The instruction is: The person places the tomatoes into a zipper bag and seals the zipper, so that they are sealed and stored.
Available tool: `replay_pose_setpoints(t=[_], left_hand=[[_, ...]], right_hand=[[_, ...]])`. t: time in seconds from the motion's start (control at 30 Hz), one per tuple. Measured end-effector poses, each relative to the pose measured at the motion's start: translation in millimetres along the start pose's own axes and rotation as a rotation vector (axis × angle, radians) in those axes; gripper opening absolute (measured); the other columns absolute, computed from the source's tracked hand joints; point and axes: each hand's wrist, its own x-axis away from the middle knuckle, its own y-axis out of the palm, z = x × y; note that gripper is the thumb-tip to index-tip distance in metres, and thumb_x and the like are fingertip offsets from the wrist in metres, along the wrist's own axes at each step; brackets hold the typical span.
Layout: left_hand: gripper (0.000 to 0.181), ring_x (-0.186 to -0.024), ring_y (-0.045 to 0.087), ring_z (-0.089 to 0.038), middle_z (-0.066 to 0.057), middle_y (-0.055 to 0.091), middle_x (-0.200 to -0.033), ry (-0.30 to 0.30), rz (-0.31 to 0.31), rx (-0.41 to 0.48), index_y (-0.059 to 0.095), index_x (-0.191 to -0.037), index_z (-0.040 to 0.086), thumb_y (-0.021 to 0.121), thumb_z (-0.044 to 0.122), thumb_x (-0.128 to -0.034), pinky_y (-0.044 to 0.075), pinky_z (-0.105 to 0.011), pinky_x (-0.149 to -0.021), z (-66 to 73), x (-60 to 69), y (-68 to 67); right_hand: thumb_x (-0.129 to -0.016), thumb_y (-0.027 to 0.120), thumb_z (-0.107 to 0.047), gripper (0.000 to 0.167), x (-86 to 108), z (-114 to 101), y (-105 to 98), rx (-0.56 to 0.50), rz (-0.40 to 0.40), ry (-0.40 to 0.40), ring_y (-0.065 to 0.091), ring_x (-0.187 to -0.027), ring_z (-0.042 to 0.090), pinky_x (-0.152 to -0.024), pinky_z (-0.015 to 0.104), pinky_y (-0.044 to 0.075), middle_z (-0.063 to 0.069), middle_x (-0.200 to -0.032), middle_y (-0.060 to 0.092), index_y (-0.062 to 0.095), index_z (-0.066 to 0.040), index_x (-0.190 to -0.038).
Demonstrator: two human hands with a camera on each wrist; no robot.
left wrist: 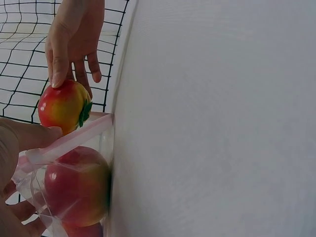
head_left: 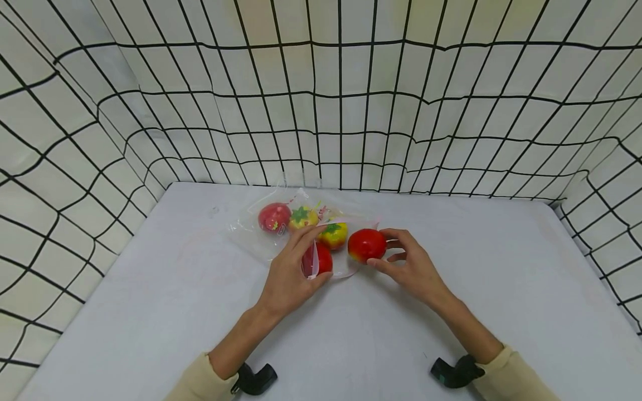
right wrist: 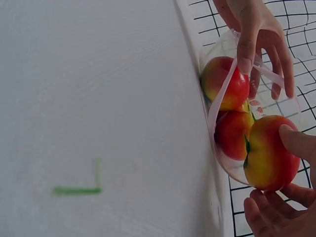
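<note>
A clear plastic zip bag [head_left: 252, 236] with a pink-edged mouth lies on the table, several red-and-yellow tomatoes inside, one red tomato [head_left: 274, 218] farthest left. My left hand [head_left: 287, 277] grips the bag's rim, thumb on the near side and fingers across the mouth, which gapes toward the right. At that mouth, my right hand [head_left: 415, 271] holds another tomato [head_left: 366, 245] between thumb and fingers. Its green leafy top faces the bag in the right wrist view. Just inside the opening sit a tomato [right wrist: 224, 83] under my left thumb and a second tomato [right wrist: 234, 134] beside it.
The white tabletop [head_left: 346, 345] spreads around the bag and toward me. Black grid netting [head_left: 341, 111] over pale walls encloses the back and both sides. A green mark [right wrist: 76, 190] shows on the table in the right wrist view.
</note>
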Motion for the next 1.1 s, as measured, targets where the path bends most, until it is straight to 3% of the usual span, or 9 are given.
replay_pose_setpoints(t=[0.17,0.5,0.7,0.87,1.1], left_hand=[[0.090,-0.149,0.046,-0.023,-0.001,0.050,-0.155,-0.011,-0.010,-0.002,0.048,-0.154,0.023,0.093,0.015,-0.0766,0.060,-0.044,-0.100,-0.9,0.4,0.4],[0.089,-0.147,0.048,-0.023,-0.002,0.051,-0.155,0.003,-0.007,0.009,0.049,-0.154,0.021,0.093,0.014,-0.0765,0.060,-0.044,-0.100,-1.5,0.7,1.5],[0.090,-0.148,0.048,-0.023,-0.003,0.051,-0.155,0.009,-0.005,0.005,0.048,-0.154,0.023,0.093,0.015,-0.0767,0.060,-0.043,-0.100,-0.8,0.6,2.1],[0.089,-0.147,0.048,-0.023,-0.002,0.051,-0.155,0.017,0.001,0.010,0.048,-0.154,0.022,0.093,0.016,-0.0771,0.060,-0.043,-0.100,-0.6,0.0,2.5],[0.091,-0.148,0.048,-0.022,-0.002,0.051,-0.155,0.025,0.007,0.008,0.048,-0.154,0.022,0.093,0.015,-0.0759,0.060,-0.043,-0.100,-2.1,-0.7,3.2]], right_hand=[[-0.086,0.087,-0.027,0.070,-0.3,0,4,0.005,0.026,-0.013,0.063,-0.121,0.026,-0.094,0.041,0.062,0.009,-0.139,0.059,0.052,-0.014,-0.145],[-0.084,0.088,-0.023,0.070,-2.5,0,14,0.025,0.067,-0.012,0.064,-0.114,0.027,-0.084,0.020,0.058,0.012,-0.130,0.058,0.055,-0.012,-0.145],[-0.086,0.086,-0.022,0.070,-3.2,-1,19,0.040,0.080,0.015,0.063,-0.115,0.027,-0.084,0.021,0.058,0.014,-0.129,0.057,0.052,-0.009,-0.145],[-0.084,0.088,-0.022,0.071,-3.4,-3,22,0.053,0.108,0.015,0.064,-0.112,0.026,-0.086,0.031,0.063,0.013,-0.130,0.056,0.051,-0.009,-0.143],[-0.079,0.092,-0.018,0.066,-2.9,-3,24,0.045,0.163,-0.024,0.067,-0.094,0.022,-0.083,0.033,0.064,0.012,-0.117,0.060,0.054,-0.008,-0.132]])
